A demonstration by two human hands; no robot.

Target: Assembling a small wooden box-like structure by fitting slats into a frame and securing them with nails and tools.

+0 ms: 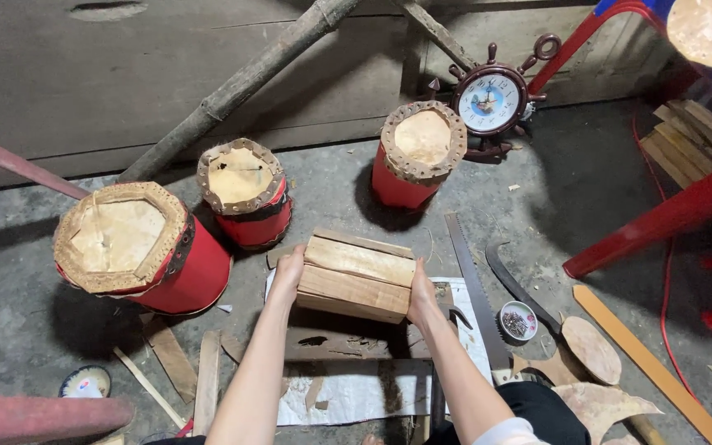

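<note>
Wooden slats in a bundle point(358, 274) sit pressed between our left hand point(288, 274) and right hand point(421, 295), each grip flat on one end. Under it we see grey concrete floor point(595, 189) and white sheet point(356, 395). Three red drums point(199, 276) stand behind; our right fingers are hidden.

A stack of wooden slats point(358, 274) sits between the left hand point(288, 273) and the right hand point(421, 298), above a sheet point(356, 395) on the floor. Three drums point(245, 191) stand behind it, a clock point(490, 100) behind the rightmost. A saw point(473, 292), sickle point(519, 287) and small bowl point(517, 320) lie right.
</note>
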